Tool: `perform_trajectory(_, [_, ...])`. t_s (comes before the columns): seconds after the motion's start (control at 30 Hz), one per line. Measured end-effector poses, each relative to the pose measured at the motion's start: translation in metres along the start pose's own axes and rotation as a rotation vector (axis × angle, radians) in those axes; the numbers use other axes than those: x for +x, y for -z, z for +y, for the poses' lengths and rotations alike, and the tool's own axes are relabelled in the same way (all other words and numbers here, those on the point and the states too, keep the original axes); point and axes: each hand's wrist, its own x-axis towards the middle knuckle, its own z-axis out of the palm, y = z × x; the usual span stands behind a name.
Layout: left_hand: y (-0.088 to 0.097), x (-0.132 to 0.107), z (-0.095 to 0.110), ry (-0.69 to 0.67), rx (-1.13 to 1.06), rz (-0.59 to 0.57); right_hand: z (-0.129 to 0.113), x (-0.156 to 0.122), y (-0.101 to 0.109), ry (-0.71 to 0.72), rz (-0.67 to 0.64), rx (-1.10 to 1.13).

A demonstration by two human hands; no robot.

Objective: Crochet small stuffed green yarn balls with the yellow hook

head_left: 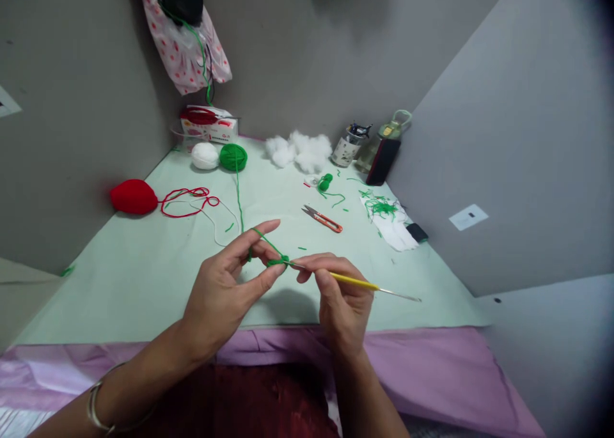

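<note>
Between the thumb and fingers of my left hand [230,278] is a small piece of green crochet [277,261]. Green yarn [239,198] runs over its raised index finger and back to a green yarn ball [233,158]. My right hand [343,297] grips a double-ended crochet hook [355,281] with a yellow handle, held like a pen. The hook's left tip meets the green crochet; its other metal end points right. A white yarn ball [205,156] sits beside the green one.
Snips with orange handles [322,219] lie beyond my hands. A red yarn ball [134,197] with loose strands is at left. White stuffing [302,150], a pen holder [346,149], a leaning phone [383,161] and green scraps on white paper [396,233] line the back and right.
</note>
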Motion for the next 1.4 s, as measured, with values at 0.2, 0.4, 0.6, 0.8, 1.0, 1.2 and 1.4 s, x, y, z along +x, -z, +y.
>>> perform_trajectory(0.2, [-0.001, 0.005, -0.002, 0.079, -0.079, -0.034, 0.000, -0.005, 0.004, 0.187, -0.143, -0.341])
perform_trajectory(0.4, [-0.004, 0.006, -0.005, 0.324, -0.419, -0.190, 0.013, -0.023, -0.003, 0.660, -0.025, -0.748])
perform_trajectory(0.6, [0.006, 0.011, -0.002, 0.437, -0.518, -0.250, -0.006, -0.009, 0.004, 0.200, -0.066, -0.311])
perform_trajectory(0.8, [0.006, 0.010, 0.001, 0.332, -0.439, -0.268, -0.012, 0.001, 0.010, -0.132, 0.014, 0.121])
perform_trajectory(1.0, [0.004, 0.004, 0.001, -0.011, 0.061, -0.167, -0.014, -0.006, 0.015, -0.136, 0.031, -0.018])
perform_trajectory(1.2, [0.002, 0.005, -0.004, -0.525, 0.473, -0.123, -0.028, -0.017, 0.016, -0.064, 0.031, -0.165])
perform_trajectory(1.4, [0.002, 0.002, 0.002, -0.134, 0.192, -0.196, -0.026, -0.014, 0.015, -0.072, 0.044, -0.077])
